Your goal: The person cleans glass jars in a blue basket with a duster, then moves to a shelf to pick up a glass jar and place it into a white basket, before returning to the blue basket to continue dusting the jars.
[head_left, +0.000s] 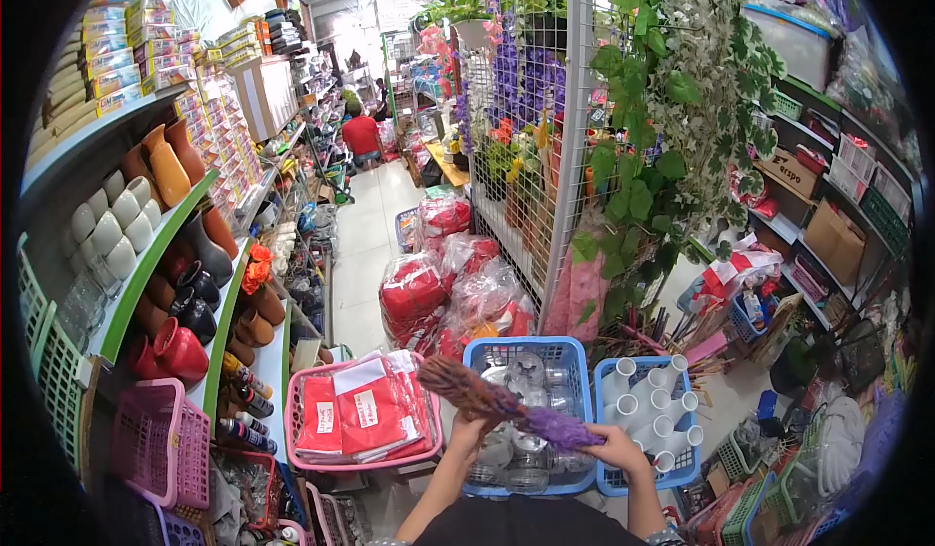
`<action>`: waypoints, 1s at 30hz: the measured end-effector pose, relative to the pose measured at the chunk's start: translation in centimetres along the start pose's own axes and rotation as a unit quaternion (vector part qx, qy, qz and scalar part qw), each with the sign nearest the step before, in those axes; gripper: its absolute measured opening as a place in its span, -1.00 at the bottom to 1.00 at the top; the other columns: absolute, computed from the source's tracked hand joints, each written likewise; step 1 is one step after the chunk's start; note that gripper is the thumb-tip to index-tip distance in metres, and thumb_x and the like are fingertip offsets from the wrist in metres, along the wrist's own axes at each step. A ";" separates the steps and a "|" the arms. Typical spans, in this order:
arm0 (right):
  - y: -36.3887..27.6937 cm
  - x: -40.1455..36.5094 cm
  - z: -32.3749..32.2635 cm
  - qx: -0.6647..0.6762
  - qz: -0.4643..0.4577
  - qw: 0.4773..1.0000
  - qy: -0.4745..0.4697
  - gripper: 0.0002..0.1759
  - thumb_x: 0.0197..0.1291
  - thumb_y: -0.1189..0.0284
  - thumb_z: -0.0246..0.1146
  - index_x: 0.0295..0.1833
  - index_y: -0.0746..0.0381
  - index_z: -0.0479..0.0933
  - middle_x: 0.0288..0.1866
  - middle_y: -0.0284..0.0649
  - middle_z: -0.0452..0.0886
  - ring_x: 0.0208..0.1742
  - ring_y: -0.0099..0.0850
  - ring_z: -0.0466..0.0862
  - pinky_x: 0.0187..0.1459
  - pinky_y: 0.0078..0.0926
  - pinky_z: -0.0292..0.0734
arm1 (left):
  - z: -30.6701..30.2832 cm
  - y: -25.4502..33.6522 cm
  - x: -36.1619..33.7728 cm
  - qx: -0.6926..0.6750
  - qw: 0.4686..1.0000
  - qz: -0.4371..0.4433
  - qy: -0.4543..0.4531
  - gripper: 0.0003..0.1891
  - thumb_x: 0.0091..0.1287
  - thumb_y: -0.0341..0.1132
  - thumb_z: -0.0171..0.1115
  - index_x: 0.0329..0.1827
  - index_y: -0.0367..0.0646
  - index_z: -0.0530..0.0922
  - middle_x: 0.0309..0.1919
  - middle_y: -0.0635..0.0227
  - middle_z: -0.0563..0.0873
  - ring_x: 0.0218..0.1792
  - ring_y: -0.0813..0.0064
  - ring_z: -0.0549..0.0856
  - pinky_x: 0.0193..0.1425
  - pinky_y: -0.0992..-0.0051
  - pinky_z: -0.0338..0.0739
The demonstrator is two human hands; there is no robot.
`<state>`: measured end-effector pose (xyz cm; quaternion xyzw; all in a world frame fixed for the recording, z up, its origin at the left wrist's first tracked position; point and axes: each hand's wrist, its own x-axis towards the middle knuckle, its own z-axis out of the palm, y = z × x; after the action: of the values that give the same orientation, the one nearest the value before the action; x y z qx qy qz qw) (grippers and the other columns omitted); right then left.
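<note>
Both hands on purple bundle [492,402] | left hand [466,436] | right hand [616,446] | above blue basket [526,343]

Both forearms rise from the bottom centre. The left hand [466,436] and right hand [619,448] each curl closed, roughly level.

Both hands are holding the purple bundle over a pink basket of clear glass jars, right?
Not quite. In the head view, the left hand and right hand hold the purple bundle over a blue basket of clear glass jars, not a pink one.
</note>
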<state>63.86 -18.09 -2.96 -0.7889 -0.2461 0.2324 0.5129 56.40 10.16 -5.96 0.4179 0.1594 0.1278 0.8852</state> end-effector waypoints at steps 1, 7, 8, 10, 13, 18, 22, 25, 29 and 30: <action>-0.7 0.1 0.0 0.000 0.000 1.000 -0.001 -0.53 0.04 0.39 0.38 0.11 0.28 0.55 -0.20 -0.20 0.70 -0.18 -0.55 0.61 -0.10 -0.55 0.49 | -0.2 0.1 -0.1 0.009 1.000 0.000 -0.001 -0.47 0.23 -0.47 0.26 0.24 -0.19 0.26 -0.04 0.16 0.60 -0.08 0.35 0.68 0.03 0.35 0.61; -0.4 -0.2 0.3 -0.001 0.006 0.999 0.033 -0.51 -0.02 0.38 0.40 0.10 0.20 0.56 -0.28 -0.21 0.70 -0.27 -0.54 0.62 -0.16 -0.50 0.50 | 0.1 0.3 -0.8 0.015 0.999 -0.017 0.032 -0.52 0.24 -0.43 0.28 0.20 -0.16 0.32 -0.01 0.20 0.61 -0.11 0.37 0.69 0.03 0.35 0.61; 0.1 -0.4 0.2 -0.002 0.007 0.999 0.033 -0.51 -0.02 0.38 0.40 0.10 0.20 0.56 -0.28 -0.21 0.70 -0.27 -0.54 0.62 -0.16 -0.50 0.50 | -1.1 -0.9 0.0 -0.009 1.000 -0.004 0.005 -0.51 0.24 -0.43 0.28 0.21 -0.16 0.31 -0.02 0.19 0.61 -0.12 0.38 0.69 0.02 0.35 0.61; 0.5 -0.6 0.3 0.040 0.015 0.999 -0.024 -0.52 0.00 0.37 0.40 0.09 0.20 0.56 -0.28 -0.21 0.70 -0.27 -0.56 0.61 -0.16 -0.52 0.50 | -0.9 -1.1 -0.3 -0.017 1.000 0.019 0.000 -0.51 0.25 -0.44 0.27 0.22 -0.16 0.29 -0.06 0.17 0.62 -0.17 0.39 0.70 -0.01 0.35 0.62; -1.4 -1.2 0.0 -0.036 0.053 0.996 0.069 -0.53 0.02 0.37 0.40 0.10 0.20 0.56 -0.28 -0.21 0.69 -0.26 -0.57 0.60 -0.15 -0.53 0.49 | -0.7 -0.1 -0.6 0.036 0.998 -0.054 0.012 -0.51 0.25 -0.47 0.25 0.22 -0.13 0.29 -0.10 0.20 0.62 -0.18 0.38 0.70 0.00 0.33 0.62; -0.1 -2.2 -0.2 0.007 0.038 0.998 0.055 -0.54 0.02 0.36 0.40 0.08 0.20 0.57 -0.28 -0.19 0.70 -0.27 -0.55 0.61 -0.14 -0.51 0.50 | 0.3 -0.7 0.2 -0.034 0.999 -0.017 -0.008 -0.47 0.23 -0.47 0.27 0.24 -0.14 0.26 -0.13 0.22 0.63 -0.18 0.39 0.69 -0.01 0.37 0.61; 2.2 -2.4 -0.7 -0.019 0.046 0.990 0.132 -0.54 0.01 0.36 0.40 0.07 0.23 0.57 -0.26 -0.18 0.70 -0.25 -0.53 0.62 -0.13 -0.50 0.50 | 0.3 -1.0 0.9 0.000 0.997 -0.078 -0.008 -0.40 0.20 -0.46 0.33 0.25 -0.16 0.21 -0.17 0.25 0.65 -0.25 0.47 0.69 -0.12 0.48 0.62; 1.8 -2.1 -0.2 -0.016 0.025 0.989 0.146 -0.51 -0.01 0.37 0.40 0.10 0.22 0.56 -0.23 -0.15 0.70 -0.24 -0.50 0.64 -0.14 -0.49 0.50 | 0.2 -1.1 0.8 -0.006 0.997 -0.076 -0.017 -0.42 0.19 -0.46 0.34 0.22 -0.15 0.22 -0.20 0.27 0.65 -0.27 0.48 0.69 -0.11 0.48 0.62; 1.2 -2.1 -0.6 0.049 -0.003 0.999 -0.021 -0.53 0.00 0.36 0.39 0.09 0.20 0.57 -0.20 -0.15 0.70 -0.22 -0.47 0.65 -0.13 -0.47 0.50 | -0.1 -0.7 0.3 -0.007 0.999 -0.032 -0.023 -0.52 0.23 -0.45 0.27 0.19 -0.10 0.32 0.01 0.21 0.56 -0.04 0.32 0.65 0.01 0.33 0.62; 1.1 -1.6 -0.4 0.021 0.014 1.000 0.003 -0.54 0.02 0.36 0.39 0.08 0.22 0.56 -0.20 -0.17 0.70 -0.21 -0.47 0.65 -0.12 -0.47 0.50 | -0.2 -0.5 0.3 -0.002 0.999 -0.036 -0.018 -0.52 0.24 -0.44 0.27 0.20 -0.11 0.32 0.01 0.21 0.56 -0.04 0.31 0.66 0.03 0.32 0.61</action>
<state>62.99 -19.75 -3.68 -0.7819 -0.2284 0.2420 0.5272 56.61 10.15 -6.50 0.4119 0.1583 0.0886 0.8930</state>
